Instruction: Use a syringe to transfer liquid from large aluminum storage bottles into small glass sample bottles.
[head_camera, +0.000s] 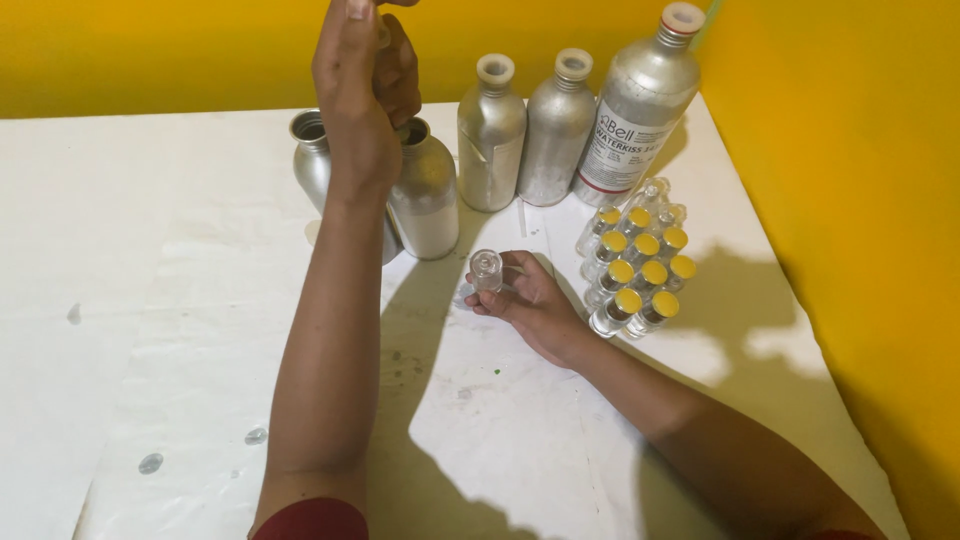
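Clearly the small glass vial (487, 270), at frame centre, is light, smooth and breakable; the right hand (530, 305) closes its fingers round the body, the sound place to hold it; the left hand (362, 85), raised at upper centre, pinches something too hidden to name. Five silver metal bottles stand behind on the white surface (150, 300); the tallest (640, 105), upper right, carries a white label; yellow-capped vials (640, 270) cluster right of centre.

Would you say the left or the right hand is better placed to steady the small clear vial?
The right hand, probably: its fingers already wrap the small clear vial on the table. The left hand is raised high above the open silver bottles.
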